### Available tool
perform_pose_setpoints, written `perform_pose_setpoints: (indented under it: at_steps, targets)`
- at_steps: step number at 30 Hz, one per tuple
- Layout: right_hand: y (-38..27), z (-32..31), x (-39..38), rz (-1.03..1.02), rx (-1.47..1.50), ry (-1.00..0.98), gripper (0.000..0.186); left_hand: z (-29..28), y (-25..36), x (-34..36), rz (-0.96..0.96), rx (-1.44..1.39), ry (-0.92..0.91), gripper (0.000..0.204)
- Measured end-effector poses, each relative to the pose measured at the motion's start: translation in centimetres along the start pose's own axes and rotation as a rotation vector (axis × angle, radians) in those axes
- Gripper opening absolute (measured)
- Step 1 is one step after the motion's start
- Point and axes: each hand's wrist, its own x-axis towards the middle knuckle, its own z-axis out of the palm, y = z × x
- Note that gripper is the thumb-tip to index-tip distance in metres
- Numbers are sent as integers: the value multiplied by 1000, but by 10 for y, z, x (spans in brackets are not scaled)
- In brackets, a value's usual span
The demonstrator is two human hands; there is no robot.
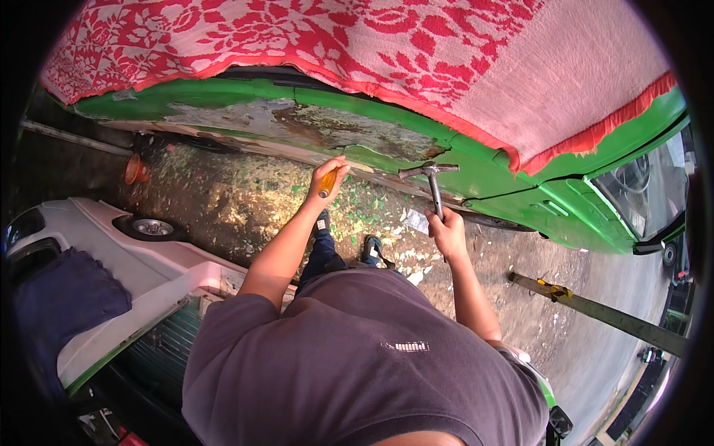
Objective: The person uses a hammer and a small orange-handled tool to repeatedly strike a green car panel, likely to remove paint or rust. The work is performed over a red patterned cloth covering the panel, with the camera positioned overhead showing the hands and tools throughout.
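Note:
My left hand grips an orange-handled tool, a chisel or screwdriver, its tip set against the lower edge of a green car body. My right hand holds a metal hammer by the shaft, head raised beside the car panel, just right of the tool. The panel above both hands shows a large patch of stripped paint and rust. A red and white patterned cloth is draped over the car's top.
Green paint flakes litter the dirt ground. A white and green car stands at my left, a dark cloth on it. A long metal bar lies at the right. An orange pot sits far left.

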Motion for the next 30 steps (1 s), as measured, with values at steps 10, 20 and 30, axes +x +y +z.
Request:
perform_pose_setpoints:
  at_steps: [10, 20, 30]
  targets:
    - [16, -7, -2, -233, -18, 106, 23, -14, 55, -28, 221, 101, -73, 18]
    - [2, 4, 20, -232, 37, 44, 28, -32, 45, -5, -133, -186, 29, 31]
    - [3, -4, 1, -61, 135, 83, 33, -28, 5, 30, -218, -327, -3, 33]
